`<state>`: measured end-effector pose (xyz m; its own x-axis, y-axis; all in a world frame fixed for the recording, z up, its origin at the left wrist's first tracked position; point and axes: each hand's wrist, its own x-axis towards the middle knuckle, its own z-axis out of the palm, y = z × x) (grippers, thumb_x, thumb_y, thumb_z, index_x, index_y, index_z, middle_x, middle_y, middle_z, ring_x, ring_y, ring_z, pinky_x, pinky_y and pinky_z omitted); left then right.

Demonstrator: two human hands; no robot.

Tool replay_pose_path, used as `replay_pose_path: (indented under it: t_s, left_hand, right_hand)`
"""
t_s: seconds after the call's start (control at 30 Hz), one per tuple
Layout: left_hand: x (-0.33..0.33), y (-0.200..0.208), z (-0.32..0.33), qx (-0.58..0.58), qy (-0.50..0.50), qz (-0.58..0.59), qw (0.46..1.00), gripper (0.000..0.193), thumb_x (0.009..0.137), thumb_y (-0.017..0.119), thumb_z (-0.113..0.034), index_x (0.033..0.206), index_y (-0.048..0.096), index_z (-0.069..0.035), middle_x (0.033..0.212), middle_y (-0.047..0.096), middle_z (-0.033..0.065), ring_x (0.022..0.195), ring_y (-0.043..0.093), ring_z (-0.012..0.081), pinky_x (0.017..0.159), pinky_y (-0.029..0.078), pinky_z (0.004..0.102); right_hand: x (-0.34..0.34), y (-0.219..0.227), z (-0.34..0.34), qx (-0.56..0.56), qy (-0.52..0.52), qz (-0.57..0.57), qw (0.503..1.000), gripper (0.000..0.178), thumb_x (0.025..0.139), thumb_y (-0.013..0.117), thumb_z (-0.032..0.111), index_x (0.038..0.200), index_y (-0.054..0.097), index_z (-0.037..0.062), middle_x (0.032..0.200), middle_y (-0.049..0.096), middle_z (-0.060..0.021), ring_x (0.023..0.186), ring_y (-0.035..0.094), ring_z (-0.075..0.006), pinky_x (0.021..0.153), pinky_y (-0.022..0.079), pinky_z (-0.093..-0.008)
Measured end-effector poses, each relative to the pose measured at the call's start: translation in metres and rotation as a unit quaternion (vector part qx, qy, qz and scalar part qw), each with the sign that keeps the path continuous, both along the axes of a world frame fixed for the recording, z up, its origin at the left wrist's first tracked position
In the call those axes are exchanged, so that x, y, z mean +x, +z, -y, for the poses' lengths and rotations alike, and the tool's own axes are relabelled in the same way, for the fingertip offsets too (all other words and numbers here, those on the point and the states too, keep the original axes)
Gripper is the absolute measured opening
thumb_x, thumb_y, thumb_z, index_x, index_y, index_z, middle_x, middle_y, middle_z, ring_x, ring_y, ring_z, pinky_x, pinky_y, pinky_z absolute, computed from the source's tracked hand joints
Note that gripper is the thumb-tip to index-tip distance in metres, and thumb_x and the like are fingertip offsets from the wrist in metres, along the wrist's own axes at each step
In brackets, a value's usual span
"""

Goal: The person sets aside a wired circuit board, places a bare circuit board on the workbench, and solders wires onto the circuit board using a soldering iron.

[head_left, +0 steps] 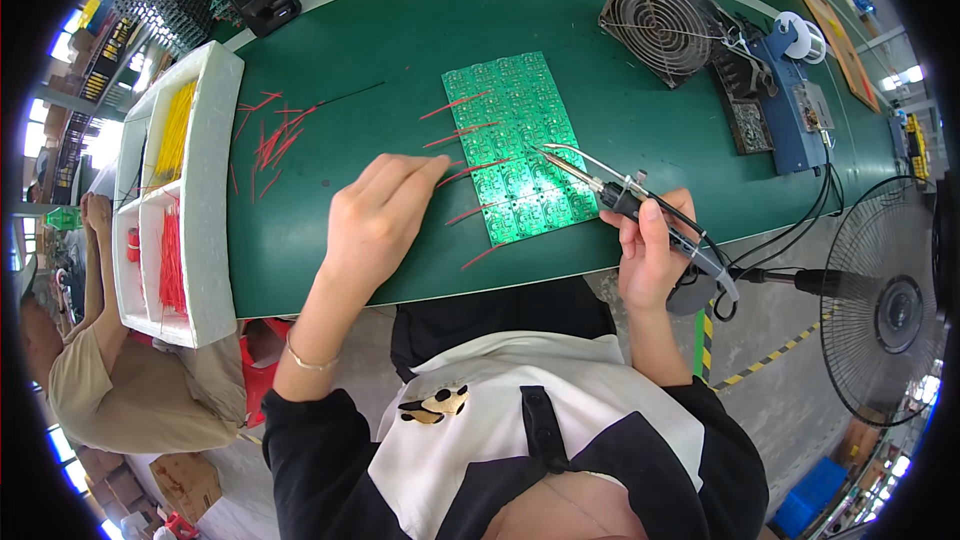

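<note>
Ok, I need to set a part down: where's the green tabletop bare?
Between the green circuit-board panel and the square metal-grilled fan; also along the tabletop's front edge, between the white foam box and the left hand. Crowded: the panel's left edge, where thin red wires lie.

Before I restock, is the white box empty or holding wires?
The white box isn't empty: yellow wires lie in one compartment, red wires in another.

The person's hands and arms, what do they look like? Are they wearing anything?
The left hand and the right hand wear no gloves. A thin, gold-looking bracelet circles the left forearm near the wrist; none shows on the right. Plain black sleeves leave both forearms bare.
</note>
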<state>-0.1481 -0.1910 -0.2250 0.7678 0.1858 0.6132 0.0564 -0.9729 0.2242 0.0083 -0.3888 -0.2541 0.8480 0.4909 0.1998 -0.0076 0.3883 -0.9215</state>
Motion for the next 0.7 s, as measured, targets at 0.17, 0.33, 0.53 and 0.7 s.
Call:
replay_pose_path:
  t_s: [0.17,0.33,0.53,0.7]
  left_hand:
    - [0.001,0.009,0.047,-0.086,0.036,0.053,0.994,0.020,0.064,0.068,0.008,0.081,0.065,-0.002,0.076,0.061,0.0078,0.069,0.060,0.0216,0.058,0.049,0.0307]
    - [0.020,-0.016,0.061,-0.068,0.073,0.049,0.994,0.019,0.066,0.068,0.004,0.082,0.063,-0.003,0.077,0.056,0.0047,0.068,0.056,0.0193,0.055,0.047,0.0297]
    - [0.021,-0.025,0.066,-0.041,0.090,0.039,0.994,0.021,0.066,0.067,0.003,0.086,0.063,-0.002,0.079,0.055,0.0042,0.074,0.056,0.0178,0.056,0.048,0.0284]
    - [0.020,-0.025,0.069,-0.053,0.103,0.039,0.993,0.023,0.066,0.066,0.005,0.088,0.063,-0.002,0.081,0.055,0.0053,0.075,0.056,0.0188,0.058,0.048,0.0289]
  right_hand:
    - [-0.012,0.002,0.014,-0.027,0.002,-0.013,1.000,0.019,0.087,0.058,0.013,0.080,0.042,0.0042,0.061,0.051,-0.0047,0.046,0.041,-0.0039,0.047,0.041,-0.0198]
    - [-0.012,-0.005,0.022,-0.035,0.006,0.012,0.999,0.021,0.086,0.060,0.011,0.078,0.041,0.0051,0.063,0.051,-0.0034,0.049,0.043,-0.0034,0.044,0.034,-0.0182]
    - [-0.011,-0.007,0.027,-0.032,0.012,0.007,0.999,0.021,0.086,0.059,0.010,0.077,0.041,0.0054,0.062,0.049,-0.0026,0.051,0.042,-0.0040,0.045,0.035,-0.0182]
    - [-0.011,-0.005,0.026,-0.031,0.030,-0.001,0.999,0.020,0.086,0.058,0.010,0.078,0.040,0.0056,0.061,0.047,-0.0021,0.050,0.041,-0.0039,0.044,0.034,-0.0187]
